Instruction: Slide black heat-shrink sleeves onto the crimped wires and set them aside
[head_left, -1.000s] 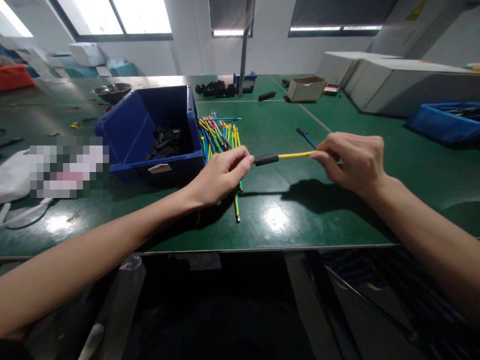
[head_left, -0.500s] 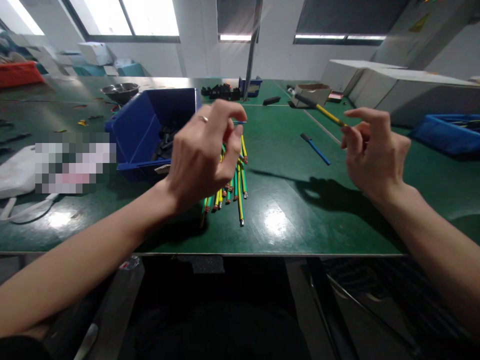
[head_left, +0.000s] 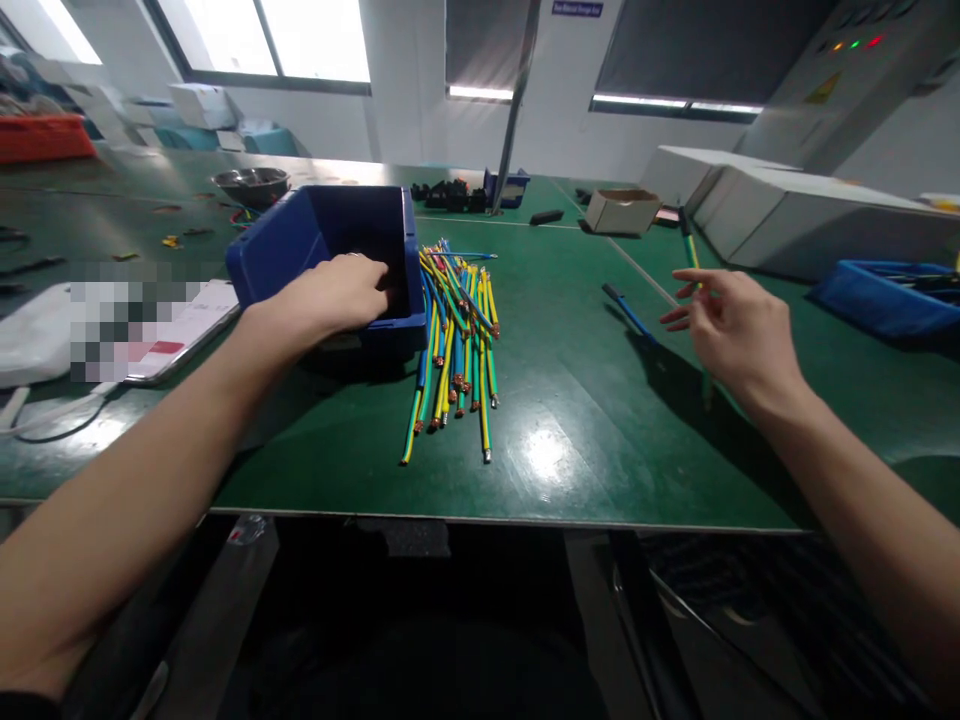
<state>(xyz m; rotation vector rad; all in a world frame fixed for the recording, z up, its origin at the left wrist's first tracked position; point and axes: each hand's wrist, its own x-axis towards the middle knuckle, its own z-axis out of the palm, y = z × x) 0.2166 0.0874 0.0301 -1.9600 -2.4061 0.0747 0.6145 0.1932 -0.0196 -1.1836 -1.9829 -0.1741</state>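
My left hand [head_left: 341, 293] reaches over the front edge of a blue plastic bin [head_left: 259, 245], its fingers bent down inside. The fingertips are lost in the bin's shadow, so their grip cannot be told. Over the right side of the table, my right hand [head_left: 739, 325] has its fingers apart. A yellow-green wire with a dark sleeve [head_left: 691, 247] passes upright behind those fingers, its lower end blurred; it looks loose. A blue wire with a black sleeve [head_left: 634, 318] lies on the table to the left of that hand. Beside the bin is a pile of yellow-green and blue wires [head_left: 457, 340].
A small cardboard box [head_left: 622, 211], a black piece [head_left: 547, 217] and a metal bowl [head_left: 251, 185] stand farther back on the green table [head_left: 570, 400]. White boxes [head_left: 817, 215] and a blue tray [head_left: 877, 300] are at right. A phone [head_left: 199, 325] lies at left.
My left hand has moved left and down from above the wires into the bin. My right fingers have opened from their pinch, and the yellow-green wire has swung from slanting to nearly upright.
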